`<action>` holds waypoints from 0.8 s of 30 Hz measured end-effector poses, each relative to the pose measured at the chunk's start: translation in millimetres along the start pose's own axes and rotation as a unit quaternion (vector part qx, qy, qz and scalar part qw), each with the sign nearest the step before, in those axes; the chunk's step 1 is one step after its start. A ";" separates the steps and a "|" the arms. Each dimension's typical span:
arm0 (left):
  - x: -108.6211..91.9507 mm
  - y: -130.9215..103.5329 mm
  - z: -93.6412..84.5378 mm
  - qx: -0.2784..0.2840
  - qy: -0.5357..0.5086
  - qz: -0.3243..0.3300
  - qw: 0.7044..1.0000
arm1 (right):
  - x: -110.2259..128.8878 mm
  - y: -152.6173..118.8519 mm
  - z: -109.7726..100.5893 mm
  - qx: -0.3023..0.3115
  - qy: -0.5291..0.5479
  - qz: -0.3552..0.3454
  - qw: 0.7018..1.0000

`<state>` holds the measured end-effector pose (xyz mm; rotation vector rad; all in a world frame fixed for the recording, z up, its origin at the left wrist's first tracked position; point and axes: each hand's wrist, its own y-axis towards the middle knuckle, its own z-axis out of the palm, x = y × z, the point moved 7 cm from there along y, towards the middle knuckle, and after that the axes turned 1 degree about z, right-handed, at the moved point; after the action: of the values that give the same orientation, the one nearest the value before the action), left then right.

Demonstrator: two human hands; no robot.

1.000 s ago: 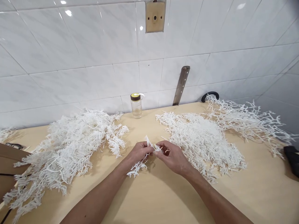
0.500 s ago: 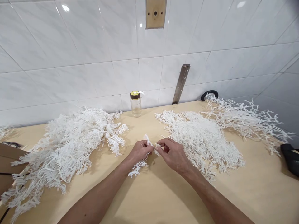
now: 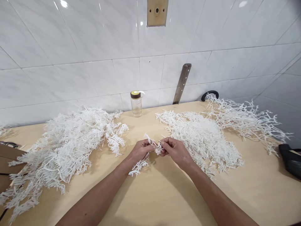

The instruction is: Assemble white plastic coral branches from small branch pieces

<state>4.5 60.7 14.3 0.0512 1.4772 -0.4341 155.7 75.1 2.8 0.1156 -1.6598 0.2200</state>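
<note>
Near the middle of the table, my left hand point(image 3: 142, 150) pinches a white plastic branch point(image 3: 139, 168), whose forked ends hang below the palm and stick out above the fingers. Facing it closely, my right hand point(image 3: 175, 151) is closed on a small white sprig point(image 3: 158, 147) at its fingertips. The sprig meets the branch between the two hands; whether they are joined is too small to tell. A heap of short white sprigs point(image 3: 202, 138) lies just beyond my right hand. To the left spreads a larger pile of white branched pieces point(image 3: 70, 147).
A clear jar with a yellow and brown lid point(image 3: 136, 103) stands by the tiled wall. A metal strip point(image 3: 182, 84) leans there too. Bare white branches point(image 3: 246, 121) and a black tape dispenser point(image 3: 290, 161) are at right. A cardboard box point(image 3: 10, 160) sits at the left edge.
My right hand's fingers have turned and moved slightly right, and the small sprig now shows more clearly between the hands. My left hand keeps its pinch on the branch.
</note>
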 end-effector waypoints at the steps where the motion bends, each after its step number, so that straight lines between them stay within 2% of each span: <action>1: -0.4 -0.1 0.2 -0.001 -0.002 0.004 1.000 | -0.3 -0.1 1.4 0.005 0.015 0.003 1.000; 13: 9.3 4.3 -5.4 -0.057 -0.015 0.012 0.998 | 8.9 -3.5 6.3 0.018 0.039 -0.012 0.999; 19: 5.7 4.2 -0.5 -0.020 0.009 0.008 1.000 | 7.8 -3.1 4.3 0.016 0.038 -0.013 0.999; 24: 8.4 3.1 -1.9 -0.008 -0.021 -0.008 1.000 | 9.3 -4.0 5.7 0.024 0.044 -0.011 0.999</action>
<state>4.0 62.1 5.2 0.0175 1.4414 -0.4328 150.0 70.5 11.8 0.1585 -1.5656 0.2452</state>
